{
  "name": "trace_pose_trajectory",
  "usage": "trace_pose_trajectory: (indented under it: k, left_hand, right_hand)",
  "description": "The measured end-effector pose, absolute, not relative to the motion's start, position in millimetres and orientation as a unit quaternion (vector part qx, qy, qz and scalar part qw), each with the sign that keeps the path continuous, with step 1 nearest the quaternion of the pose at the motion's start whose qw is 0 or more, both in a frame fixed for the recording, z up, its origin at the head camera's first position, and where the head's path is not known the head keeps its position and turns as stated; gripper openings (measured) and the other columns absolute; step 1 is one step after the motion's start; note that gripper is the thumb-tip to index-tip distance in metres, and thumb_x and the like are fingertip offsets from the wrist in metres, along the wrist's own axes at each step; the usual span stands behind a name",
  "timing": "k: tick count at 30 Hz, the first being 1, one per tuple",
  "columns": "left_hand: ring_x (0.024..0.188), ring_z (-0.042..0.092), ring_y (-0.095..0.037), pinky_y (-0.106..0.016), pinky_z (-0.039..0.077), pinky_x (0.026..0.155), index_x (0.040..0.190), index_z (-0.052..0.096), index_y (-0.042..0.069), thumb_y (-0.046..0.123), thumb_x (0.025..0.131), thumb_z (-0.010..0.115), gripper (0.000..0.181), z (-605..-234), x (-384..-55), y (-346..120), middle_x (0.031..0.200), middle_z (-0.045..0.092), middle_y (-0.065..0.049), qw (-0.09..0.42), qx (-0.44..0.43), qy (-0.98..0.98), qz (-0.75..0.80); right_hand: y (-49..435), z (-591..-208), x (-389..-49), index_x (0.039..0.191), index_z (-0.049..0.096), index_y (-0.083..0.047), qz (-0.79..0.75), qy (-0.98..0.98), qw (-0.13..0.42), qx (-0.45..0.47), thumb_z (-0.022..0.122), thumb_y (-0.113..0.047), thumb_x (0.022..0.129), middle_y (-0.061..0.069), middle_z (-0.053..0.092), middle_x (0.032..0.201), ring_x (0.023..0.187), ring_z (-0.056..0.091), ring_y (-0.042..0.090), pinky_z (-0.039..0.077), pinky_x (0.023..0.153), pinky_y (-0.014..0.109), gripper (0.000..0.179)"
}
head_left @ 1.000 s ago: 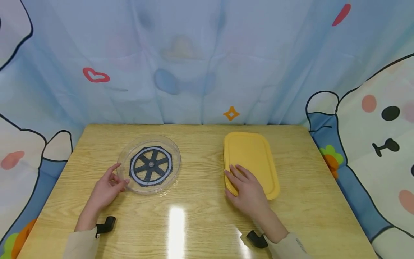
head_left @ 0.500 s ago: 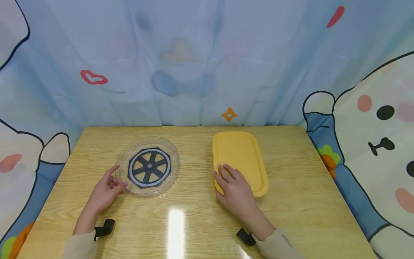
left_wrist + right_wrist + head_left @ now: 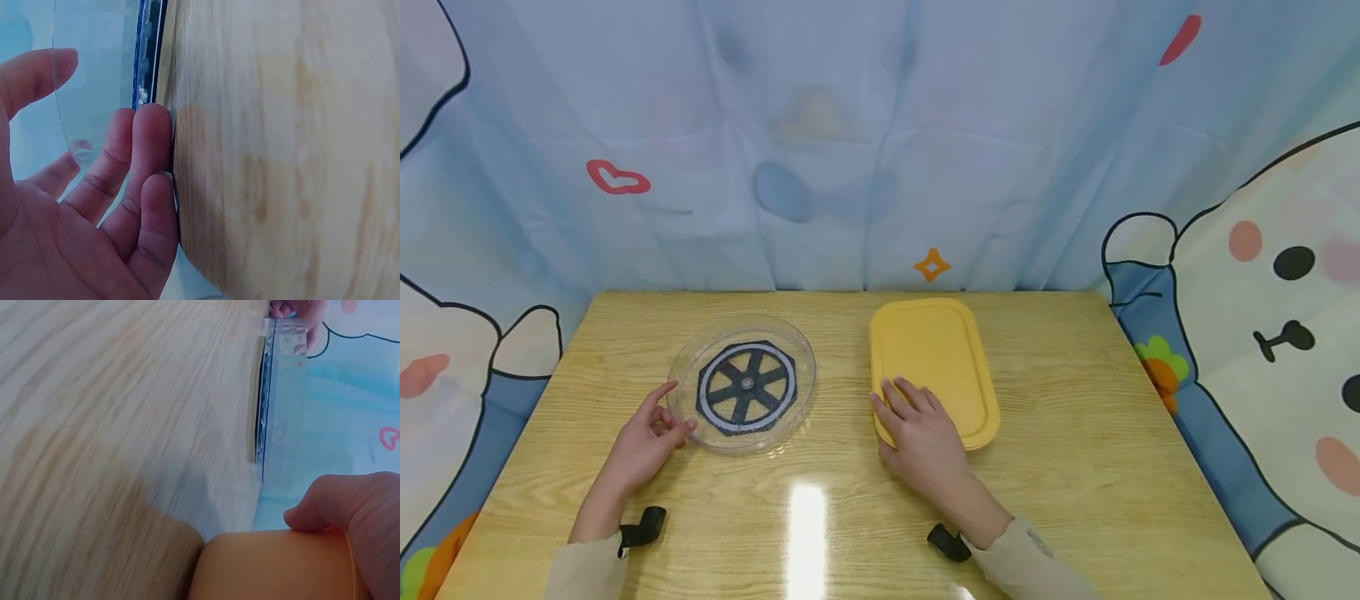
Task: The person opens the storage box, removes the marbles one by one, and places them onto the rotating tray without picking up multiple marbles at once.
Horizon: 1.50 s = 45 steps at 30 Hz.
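A clear round tray (image 3: 681,367) lies at the left of the table, a dark six-spoked wheel shape (image 3: 747,384) showing through its middle. My left hand (image 3: 638,442) is at its left rim, thumb and index finger touching it; in the left wrist view the other fingers (image 3: 150,144) rest low, beside the table. My right hand (image 3: 925,442) lies over the near left corner of a yellow rectangular lidded box (image 3: 936,342). Its fingers spread nearly straight across the lid, and the thumb (image 3: 306,512) touches the box's side in the right wrist view. The underside of the palm is hidden.
The pale wooden table (image 3: 1075,417) carries a bright strip of reflected light near the front. Behind it hangs a blue curtain (image 3: 850,125) with cartoon prints, meeting the back edge. A black wrist device (image 3: 645,527) sits under my left sleeve, another (image 3: 950,543) on the right.
The yellow lidded box has slid left toward the clear tray, my right hand moving with it. My left hand and the tray have stayed in place, apart from a slight view shift.
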<state>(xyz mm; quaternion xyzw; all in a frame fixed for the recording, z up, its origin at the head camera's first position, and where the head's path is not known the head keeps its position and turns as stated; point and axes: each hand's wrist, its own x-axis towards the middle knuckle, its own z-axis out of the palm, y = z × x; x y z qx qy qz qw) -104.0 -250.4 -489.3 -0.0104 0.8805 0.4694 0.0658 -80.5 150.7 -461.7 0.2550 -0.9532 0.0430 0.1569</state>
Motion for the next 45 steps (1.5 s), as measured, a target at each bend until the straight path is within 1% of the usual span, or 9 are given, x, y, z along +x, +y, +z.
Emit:
trace_pose_trajectory:
  k: [4, 7, 12, 21, 28, 40, 45]
  left_hand:
    - [0.064, 0.053, -0.015, -0.028, 0.042, 0.059, 0.156, 0.025, 0.006, 0.029, 0.096, 0.068, 0.077, -488.5, -103.9, -250.4, 0.089, 0.055, -0.009, 0.068, -0.013, 0.881, 0.468]
    - [0.065, 0.055, -0.017, -0.028, 0.042, 0.059, 0.156, 0.025, 0.006, 0.028, 0.097, 0.068, 0.077, -488.1, -104.0, -249.6, 0.089, 0.056, -0.009, 0.069, -0.013, 0.880, 0.469]
    - [0.066, 0.057, -0.018, -0.028, 0.043, 0.060, 0.156, 0.025, 0.007, 0.028, 0.097, 0.068, 0.076, -488.3, -103.9, -249.3, 0.089, 0.056, -0.010, 0.067, -0.014, 0.880, 0.469]
    - [0.067, 0.059, -0.019, -0.029, 0.044, 0.060, 0.156, 0.025, 0.006, 0.028, 0.097, 0.068, 0.076, -488.7, -103.4, -250.6, 0.089, 0.057, -0.010, 0.065, -0.011, 0.880, 0.471]
    - [0.066, 0.056, -0.018, -0.029, 0.043, 0.059, 0.156, 0.025, 0.008, 0.029, 0.097, 0.068, 0.076, -489.4, -104.2, -250.5, 0.089, 0.057, -0.009, 0.070, -0.016, 0.879, 0.472]
    - [0.067, 0.051, -0.015, -0.029, 0.041, 0.061, 0.157, 0.022, 0.009, 0.029, 0.097, 0.067, 0.078, -492.0, -104.6, -252.5, 0.088, 0.057, -0.008, 0.082, -0.017, 0.867, 0.491]
    - [0.068, 0.049, -0.015, -0.029, 0.040, 0.063, 0.158, 0.021, 0.010, 0.028, 0.097, 0.067, 0.078, -493.0, -104.9, -253.6, 0.086, 0.057, -0.008, 0.083, -0.013, 0.862, 0.500]
  right_hand:
    - [144.9, -461.6, -81.7, 0.135, 0.064, -0.011, 0.048, -0.951, 0.157, 0.261, 0.077, -0.026, 0.083, 0.012, 0.055, 0.141, 0.135, 0.046, 0.030, 0.037, 0.107, 0.051, 0.056]
    - [141.9, -461.8, -82.2, 0.136, 0.063, -0.010, 0.048, -0.950, 0.157, 0.265, 0.081, -0.030, 0.082, 0.012, 0.056, 0.141, 0.134, 0.046, 0.031, 0.037, 0.106, 0.051, 0.059]
    - [138.0, -463.5, -82.7, 0.137, 0.062, -0.010, 0.054, -0.951, 0.150, 0.264, 0.081, -0.033, 0.083, 0.012, 0.054, 0.143, 0.136, 0.044, 0.031, 0.037, 0.107, 0.051, 0.061]
    - [133.2, -467.8, -84.8, 0.137, 0.061, -0.009, 0.073, -0.948, 0.160, 0.267, 0.078, -0.033, 0.087, 0.014, 0.053, 0.143, 0.136, 0.044, 0.031, 0.039, 0.105, 0.051, 0.058]
    - [130.9, -469.7, -83.7, 0.138, 0.061, -0.009, 0.085, -0.946, 0.161, 0.268, 0.076, -0.032, 0.088, 0.014, 0.053, 0.143, 0.136, 0.044, 0.030, 0.038, 0.106, 0.052, 0.057]
    - [130.2, -464.6, -83.2, 0.139, 0.060, -0.010, 0.131, -0.946, 0.152, 0.253, 0.076, -0.035, 0.088, 0.012, 0.051, 0.145, 0.138, 0.042, 0.029, 0.036, 0.107, 0.052, 0.059]
    - [131.4, -456.4, -82.2, 0.138, 0.061, -0.011, 0.176, -0.941, 0.158, 0.241, 0.078, -0.032, 0.087, 0.010, 0.052, 0.145, 0.138, 0.043, 0.026, 0.036, 0.108, 0.050, 0.058]
